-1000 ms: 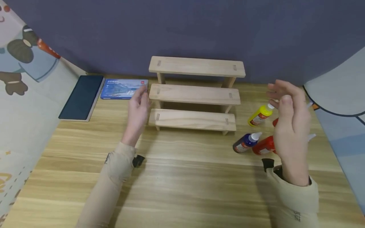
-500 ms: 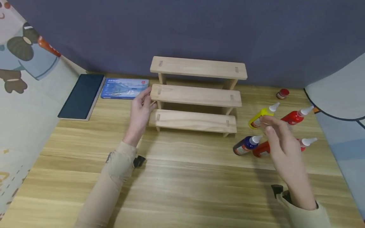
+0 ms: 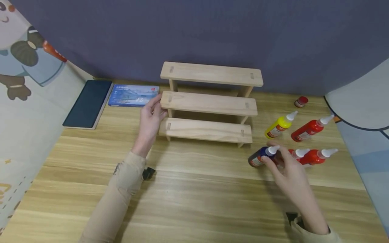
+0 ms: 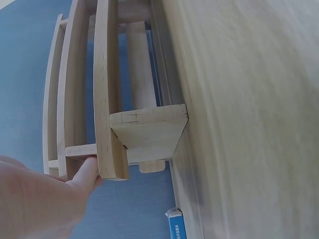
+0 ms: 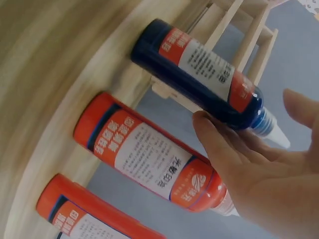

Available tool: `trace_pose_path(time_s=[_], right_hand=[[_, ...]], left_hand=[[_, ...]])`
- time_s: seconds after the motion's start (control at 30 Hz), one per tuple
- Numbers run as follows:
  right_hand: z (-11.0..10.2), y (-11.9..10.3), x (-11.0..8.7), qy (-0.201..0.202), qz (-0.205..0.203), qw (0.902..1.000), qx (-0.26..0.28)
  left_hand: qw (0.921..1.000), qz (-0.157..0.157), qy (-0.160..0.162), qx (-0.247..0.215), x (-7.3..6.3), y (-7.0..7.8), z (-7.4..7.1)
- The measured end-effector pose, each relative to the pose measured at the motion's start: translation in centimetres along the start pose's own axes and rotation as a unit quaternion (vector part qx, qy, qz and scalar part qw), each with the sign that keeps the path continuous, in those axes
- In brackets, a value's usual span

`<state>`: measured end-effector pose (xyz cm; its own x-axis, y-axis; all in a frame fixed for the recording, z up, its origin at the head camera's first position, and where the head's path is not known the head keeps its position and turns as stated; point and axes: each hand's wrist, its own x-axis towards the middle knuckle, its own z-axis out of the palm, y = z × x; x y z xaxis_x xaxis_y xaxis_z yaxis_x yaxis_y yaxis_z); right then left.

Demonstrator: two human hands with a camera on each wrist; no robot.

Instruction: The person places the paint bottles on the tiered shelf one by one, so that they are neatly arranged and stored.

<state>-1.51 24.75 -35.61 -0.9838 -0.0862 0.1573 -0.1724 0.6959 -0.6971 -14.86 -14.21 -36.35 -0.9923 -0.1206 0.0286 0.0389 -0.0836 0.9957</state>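
A: Hands?
B: Right hand [image 3: 287, 170] straddles the blue stamp-ink bottle [image 5: 199, 74] near its shoulder. Fingers lie along one side; thumb stands apart, so no firm grip visible. Bottle looks upright. Left hand [image 3: 149, 121] touches the left end of the stepped wooden rack [image 3: 209, 103], around the middle step. Can't tell if it's gripping.
A: Main risk?
B: Those right fingers sit between the blue bottle and the nearest red stamp-ink bottle [image 5: 159, 154]. Tight gap: a knuckle could tip the red one. Second red bottle [image 3: 313, 157] is just right of it, so a domino is plausible.
A: Lift risk?
B: Thumb is close to the white nozzle [image 3: 274, 149]. Pulling there instead of the body could loosen it and leak.
A: Farther out?
B: Yellow bottle [image 3: 277, 129] and third red bottle [image 3: 307, 131] stand beyond the right hand. Overreach could clip them. Small red-lidded jar [image 3: 301, 101], farther still, seems safe.
A: Left side?
B: A sideways shove could skid the rack into the blue landscape-print box [image 3: 132, 95], just past that hand.
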Motion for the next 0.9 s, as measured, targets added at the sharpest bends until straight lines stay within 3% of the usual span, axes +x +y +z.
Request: trace_pose_path(time_s=[0.6,0.9], right_hand=[[1.1,0.6,0.0,0.01,-0.042,0.9987,-0.028],[1.1,0.4,0.1,0.011,-0.044,0.9982,-0.039]], left_hand=[[0.9999,0.008,-0.008,0.007,-0.2,0.0,-0.1],[1.0,0.003,-0.006,0.004,-0.2,0.0,-0.1]])
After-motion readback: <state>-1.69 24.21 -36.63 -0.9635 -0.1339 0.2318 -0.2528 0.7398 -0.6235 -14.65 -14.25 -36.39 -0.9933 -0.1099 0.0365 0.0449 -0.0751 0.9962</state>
